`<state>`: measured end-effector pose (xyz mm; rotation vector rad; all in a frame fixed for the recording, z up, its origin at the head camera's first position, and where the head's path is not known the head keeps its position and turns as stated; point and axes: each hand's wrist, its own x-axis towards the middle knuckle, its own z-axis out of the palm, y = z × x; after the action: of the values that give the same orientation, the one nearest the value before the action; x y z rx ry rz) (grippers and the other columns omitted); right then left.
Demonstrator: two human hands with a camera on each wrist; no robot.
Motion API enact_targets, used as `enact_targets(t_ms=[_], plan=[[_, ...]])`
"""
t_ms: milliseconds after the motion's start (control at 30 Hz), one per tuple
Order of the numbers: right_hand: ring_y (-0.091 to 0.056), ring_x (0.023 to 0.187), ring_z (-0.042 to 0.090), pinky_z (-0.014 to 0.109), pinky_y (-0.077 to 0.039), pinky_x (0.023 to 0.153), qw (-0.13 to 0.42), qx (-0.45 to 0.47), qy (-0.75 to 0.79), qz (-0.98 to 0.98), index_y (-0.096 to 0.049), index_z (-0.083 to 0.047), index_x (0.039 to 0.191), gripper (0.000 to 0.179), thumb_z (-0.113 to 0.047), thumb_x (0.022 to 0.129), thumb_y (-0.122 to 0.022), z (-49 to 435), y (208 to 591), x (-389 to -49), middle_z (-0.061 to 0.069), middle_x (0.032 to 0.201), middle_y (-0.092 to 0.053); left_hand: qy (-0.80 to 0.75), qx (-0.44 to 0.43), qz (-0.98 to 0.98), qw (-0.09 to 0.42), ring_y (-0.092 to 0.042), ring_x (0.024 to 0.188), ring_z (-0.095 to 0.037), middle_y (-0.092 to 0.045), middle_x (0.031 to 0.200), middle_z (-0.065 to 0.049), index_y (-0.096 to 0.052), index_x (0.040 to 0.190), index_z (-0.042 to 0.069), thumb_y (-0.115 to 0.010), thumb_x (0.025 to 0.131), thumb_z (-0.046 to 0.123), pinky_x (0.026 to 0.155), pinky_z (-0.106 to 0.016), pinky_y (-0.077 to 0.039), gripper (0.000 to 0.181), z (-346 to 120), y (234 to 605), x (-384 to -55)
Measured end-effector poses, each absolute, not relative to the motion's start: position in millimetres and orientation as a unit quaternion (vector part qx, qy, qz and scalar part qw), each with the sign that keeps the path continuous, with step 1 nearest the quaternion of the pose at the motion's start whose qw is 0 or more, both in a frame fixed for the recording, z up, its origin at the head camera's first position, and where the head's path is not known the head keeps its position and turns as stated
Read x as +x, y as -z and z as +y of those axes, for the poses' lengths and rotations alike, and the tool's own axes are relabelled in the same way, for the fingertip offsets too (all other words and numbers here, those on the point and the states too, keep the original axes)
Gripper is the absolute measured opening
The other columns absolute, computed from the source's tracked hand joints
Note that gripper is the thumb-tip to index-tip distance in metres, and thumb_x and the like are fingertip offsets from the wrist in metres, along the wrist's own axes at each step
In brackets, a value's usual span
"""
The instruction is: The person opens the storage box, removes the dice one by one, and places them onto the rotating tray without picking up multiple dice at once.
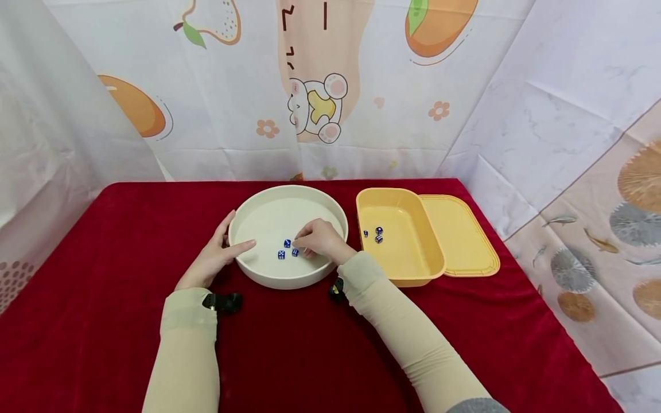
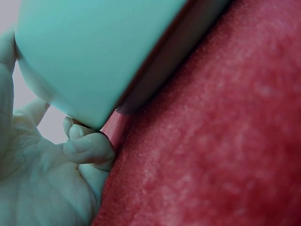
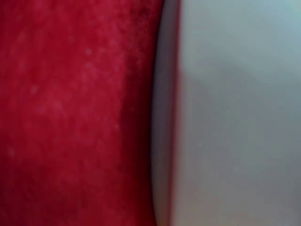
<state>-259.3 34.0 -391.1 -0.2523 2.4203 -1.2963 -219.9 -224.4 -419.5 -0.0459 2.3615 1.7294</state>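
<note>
A round cream tray (image 1: 289, 282) with a raised wall sits on the red cloth. My left hand (image 1: 213, 258) grips its left side, thumb reaching over the rim and fingers along the outside; in the left wrist view curled fingers (image 2: 87, 149) touch the lower wall. Inside lie blue dice with white pips: an upper die (image 1: 287, 243), a lower-left die (image 1: 281, 254) and a right die (image 1: 295, 252). My right hand (image 1: 322, 240) reaches over the right rim, its bent fingers close above the right die. Whether they pinch anything is hidden.
To the right stands a yellow rectangular box (image 1: 413, 252) holding three small blue dice (image 1: 379, 230) near its left side. A flat yellow lid (image 1: 459, 235) lies beside it, partly behind its right wall. Patterned curtains (image 1: 227, 115) hang behind the table and on both sides.
</note>
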Motion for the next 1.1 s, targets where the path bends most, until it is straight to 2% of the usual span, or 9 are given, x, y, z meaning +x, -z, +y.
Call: enact_targets(t_ms=[367, 800, 1100], plan=[[-0.056, 0.054, 0.011, 0.020, -0.047, 0.052, 0.193, -0.084, 0.451, 0.867, -0.077, -0.003, 0.096, 0.014, -0.014, 0.088, -0.075, 32.9, 390.5, -259.2, 0.003, 0.072, -0.066, -0.586, -0.018, 0.803, 0.111, -0.042, 0.084, -0.013, -0.038, 0.109, -0.006, 0.003, 0.159, 0.039, -0.070, 0.092, 0.041, 0.065, -0.023, -0.039, 0.099, -225.1, 420.3, -219.8], [-0.056, 0.055, 0.009, 0.019, -0.048, 0.053, 0.194, -0.086, 0.455, 0.865, -0.076, -0.002, 0.098, 0.015, -0.013, 0.088, -0.075, 33.2, 391.8, -261.2, 0.002, 0.069, -0.064, -0.588, -0.013, 0.801, 0.109, -0.042, 0.081, -0.013, -0.039, 0.107, -0.006, 0.003, 0.160, 0.034, -0.070, 0.092, 0.039, 0.064, -0.023, -0.039, 0.099, -225.1, 419.6, -220.7], [-0.056, 0.056, 0.010, 0.019, -0.047, 0.053, 0.195, -0.083, 0.459, 0.863, -0.075, -0.001, 0.097, 0.014, -0.013, 0.089, -0.075, 33.4, 391.2, -260.7, 0.003, 0.071, -0.064, -0.580, -0.019, 0.807, 0.108, -0.043, 0.085, -0.013, -0.039, 0.109, -0.006, 0.003, 0.159, 0.039, -0.070, 0.091, 0.042, 0.066, -0.023, -0.040, 0.099, -224.6, 418.9, -219.1]])
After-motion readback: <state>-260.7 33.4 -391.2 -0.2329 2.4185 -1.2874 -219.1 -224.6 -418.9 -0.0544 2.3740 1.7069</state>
